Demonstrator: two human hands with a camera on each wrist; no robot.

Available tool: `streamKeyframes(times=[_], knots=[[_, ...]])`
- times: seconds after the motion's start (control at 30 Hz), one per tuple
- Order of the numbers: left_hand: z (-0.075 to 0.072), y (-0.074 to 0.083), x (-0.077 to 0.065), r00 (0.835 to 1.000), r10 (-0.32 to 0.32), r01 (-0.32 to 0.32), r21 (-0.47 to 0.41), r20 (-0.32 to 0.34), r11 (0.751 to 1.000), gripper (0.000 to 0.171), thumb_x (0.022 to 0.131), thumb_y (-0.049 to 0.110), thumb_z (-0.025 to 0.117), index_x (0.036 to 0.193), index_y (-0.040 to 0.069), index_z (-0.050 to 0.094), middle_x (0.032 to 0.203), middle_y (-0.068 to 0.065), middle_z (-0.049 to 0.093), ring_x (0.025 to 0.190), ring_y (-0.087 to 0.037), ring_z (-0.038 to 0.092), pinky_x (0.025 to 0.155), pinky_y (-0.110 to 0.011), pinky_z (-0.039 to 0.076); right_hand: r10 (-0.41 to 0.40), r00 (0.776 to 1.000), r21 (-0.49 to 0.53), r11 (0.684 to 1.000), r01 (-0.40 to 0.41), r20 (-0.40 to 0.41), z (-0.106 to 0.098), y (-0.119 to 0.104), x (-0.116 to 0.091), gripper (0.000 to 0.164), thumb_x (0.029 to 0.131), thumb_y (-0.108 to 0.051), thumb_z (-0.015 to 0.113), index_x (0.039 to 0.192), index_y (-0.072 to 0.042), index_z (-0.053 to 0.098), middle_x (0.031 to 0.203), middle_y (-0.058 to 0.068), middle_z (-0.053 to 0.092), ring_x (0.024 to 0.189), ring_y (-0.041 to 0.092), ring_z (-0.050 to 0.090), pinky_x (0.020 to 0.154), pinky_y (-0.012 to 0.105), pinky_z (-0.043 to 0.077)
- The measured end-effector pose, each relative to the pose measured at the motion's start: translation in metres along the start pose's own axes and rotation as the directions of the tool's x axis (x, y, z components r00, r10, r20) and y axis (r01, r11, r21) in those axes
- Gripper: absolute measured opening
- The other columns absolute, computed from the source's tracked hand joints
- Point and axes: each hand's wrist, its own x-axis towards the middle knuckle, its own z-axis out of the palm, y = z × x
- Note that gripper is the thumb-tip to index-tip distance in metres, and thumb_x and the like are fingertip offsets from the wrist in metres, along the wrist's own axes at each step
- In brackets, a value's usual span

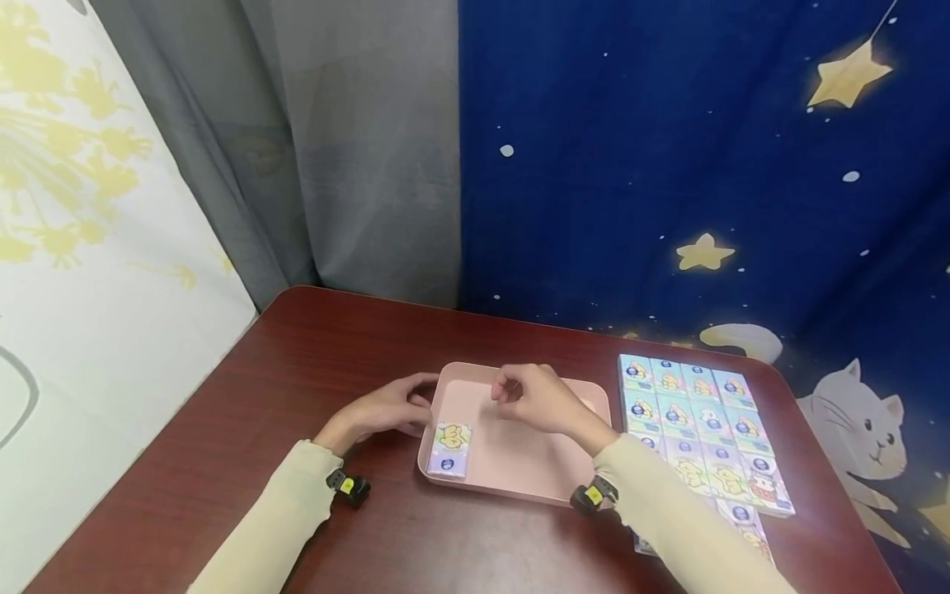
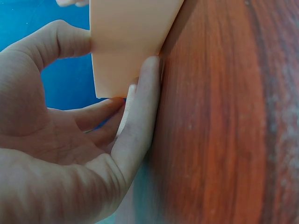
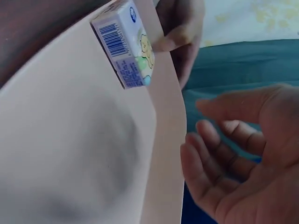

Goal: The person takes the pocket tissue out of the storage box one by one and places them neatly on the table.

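Note:
A shallow pink tray (image 1: 519, 487) lies on the table. One small printed packet (image 1: 449, 450), resembling a pocket tissue pack, sits in its near left corner; its barcode side shows in the right wrist view. Against the tray's outer left side rests my left hand (image 1: 389, 406); in the left wrist view its thumb meets the wall near the rim and the other fingers lie at the corner and along the bottom edge. My right hand (image 1: 538, 400) hovers over the tray's far half, fingers loosely bent, holding nothing. The right wrist view shows a gap between thumb and fingertips.
Right of the tray stands a block of similar packets (image 1: 690, 421) in rows, its near part overlapped by my right sleeve (image 1: 668, 507). The dark red wooden table (image 1: 356, 338) ends at a grey curtain (image 1: 378, 165) and a blue star-patterned curtain (image 1: 579, 206).

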Motion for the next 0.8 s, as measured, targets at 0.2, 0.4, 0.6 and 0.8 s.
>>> streamKeyframes(times=[0.2, 0.4, 0.6, 0.8], knots=[[0.0, 0.0, 0.002, 1.0, 0.006, -0.006, -0.02, 0.004, 1.0, 0.09, 0.09, 0.002, 0.075, 0.168, -0.005, 0.03, 0.113, -0.023, 0.071, 0.101, -0.028, 0.073, 0.088, -0.047, 0.067, -0.092, 0.992, -0.041, 0.995, 0.095, 0.083, 0.014, -0.004, 0.019, 0.02, 0.083, 0.0, 0.087, 0.092, -0.011, 0.073, 0.088, -0.002, 0.074, 0.085, 0.017, 0.072, 0.08, 0.027, 0.059], [-0.002, -0.002, 0.002, 1.0, 0.018, -0.017, -0.026, 0.025, 1.0, 0.089, 0.091, 0.003, 0.074, 0.168, -0.005, 0.03, 0.112, -0.023, 0.071, 0.102, -0.027, 0.073, 0.088, -0.046, 0.067, -0.208, 0.936, -0.107, 0.963, 0.246, 0.285, 0.021, -0.013, 0.029, 0.029, 0.085, -0.006, 0.091, 0.111, -0.01, 0.077, 0.112, 0.003, 0.076, 0.104, 0.023, 0.074, 0.094, 0.033, 0.058], [-0.002, -0.004, 0.002, 0.999, 0.026, -0.025, -0.026, 0.039, 0.999, 0.088, 0.093, 0.005, 0.075, 0.168, -0.006, 0.029, 0.113, -0.022, 0.072, 0.103, -0.027, 0.073, 0.088, -0.045, 0.067, -0.392, 0.848, -0.16, 0.869, 0.469, 0.358, 0.031, -0.017, 0.033, 0.037, 0.082, -0.02, 0.099, 0.115, -0.016, 0.081, 0.119, -0.006, 0.073, 0.115, 0.012, 0.066, 0.106, 0.027, 0.051], [-0.003, -0.005, 0.003, 0.999, 0.026, -0.025, -0.022, 0.037, 0.999, 0.088, 0.093, 0.005, 0.074, 0.168, -0.006, 0.03, 0.113, -0.022, 0.072, 0.103, -0.027, 0.073, 0.087, -0.044, 0.067, -0.399, 0.824, -0.202, 0.839, 0.505, 0.402, 0.039, -0.021, 0.032, 0.036, 0.083, -0.015, 0.096, 0.116, -0.015, 0.081, 0.125, -0.006, 0.074, 0.119, 0.009, 0.064, 0.106, 0.025, 0.051]])
